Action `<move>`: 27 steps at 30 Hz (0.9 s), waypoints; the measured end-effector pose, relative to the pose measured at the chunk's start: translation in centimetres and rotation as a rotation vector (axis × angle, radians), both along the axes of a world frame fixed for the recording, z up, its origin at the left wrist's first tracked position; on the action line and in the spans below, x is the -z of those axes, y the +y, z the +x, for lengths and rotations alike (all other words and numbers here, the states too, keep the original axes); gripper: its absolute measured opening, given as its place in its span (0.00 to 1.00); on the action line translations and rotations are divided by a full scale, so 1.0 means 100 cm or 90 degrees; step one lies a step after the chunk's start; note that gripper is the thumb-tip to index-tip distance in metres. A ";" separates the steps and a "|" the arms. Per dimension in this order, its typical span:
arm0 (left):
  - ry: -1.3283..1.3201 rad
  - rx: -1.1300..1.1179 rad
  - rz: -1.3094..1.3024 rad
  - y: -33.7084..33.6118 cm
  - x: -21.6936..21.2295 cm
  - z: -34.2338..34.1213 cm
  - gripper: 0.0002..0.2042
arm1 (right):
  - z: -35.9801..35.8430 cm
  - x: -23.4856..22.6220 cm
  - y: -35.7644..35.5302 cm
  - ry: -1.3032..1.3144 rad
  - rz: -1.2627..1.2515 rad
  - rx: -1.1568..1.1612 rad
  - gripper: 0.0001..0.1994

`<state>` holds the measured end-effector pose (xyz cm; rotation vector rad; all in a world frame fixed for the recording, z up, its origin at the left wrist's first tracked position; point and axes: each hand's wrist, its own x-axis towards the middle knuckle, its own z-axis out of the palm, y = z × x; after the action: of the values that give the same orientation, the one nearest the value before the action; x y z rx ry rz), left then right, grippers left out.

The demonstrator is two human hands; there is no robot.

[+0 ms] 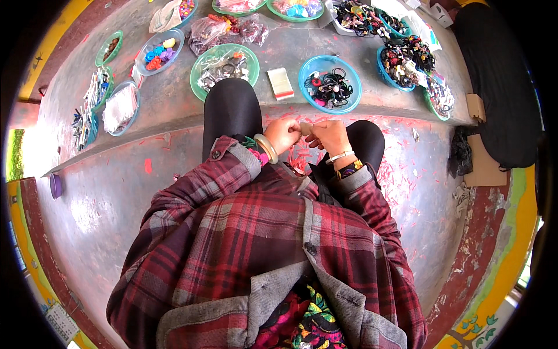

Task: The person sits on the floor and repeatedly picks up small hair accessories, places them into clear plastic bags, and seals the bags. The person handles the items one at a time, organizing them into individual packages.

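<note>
My left hand [282,135] and my right hand [330,138] meet between my knees, fingertips pinched together. Between them is a small pale tan thing [305,128], too small and too covered by fingers to name. Ahead of my hands, on the raised concrete ledge, lies a stack of clear plastic bags [279,81] with a red and white end. To its right a blue basket [330,110] holds black hair ties with a few coloured bits. Left of the stack stands a green basket [196,81] with clear packets and dark rings in it.
Further baskets stand along the ledge, among them a blue basket [382,75] heaped with hair ties and a pale blue basket [139,68] with colourful pieces. White packets [120,109] lie at left. Red scraps [401,157] litter the floor. A purple cup [55,186] stands far left.
</note>
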<state>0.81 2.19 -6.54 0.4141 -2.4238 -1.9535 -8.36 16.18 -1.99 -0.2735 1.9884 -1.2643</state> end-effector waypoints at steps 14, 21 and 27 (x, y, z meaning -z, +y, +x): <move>-0.111 -0.072 0.477 -0.008 -0.007 -0.001 0.04 | 0.003 -0.009 0.000 0.078 0.040 -0.192 0.11; -0.140 -0.083 0.550 -0.009 -0.020 0.000 0.05 | 0.007 0.002 0.001 0.197 -0.018 -0.174 0.15; -0.135 -0.075 0.563 -0.011 -0.009 0.000 0.06 | 0.005 0.007 0.003 0.383 0.077 -0.263 0.12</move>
<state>0.79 1.04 -5.64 0.7595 -1.4064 -2.9330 -7.90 16.47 -2.69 -1.0449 2.3206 -0.8472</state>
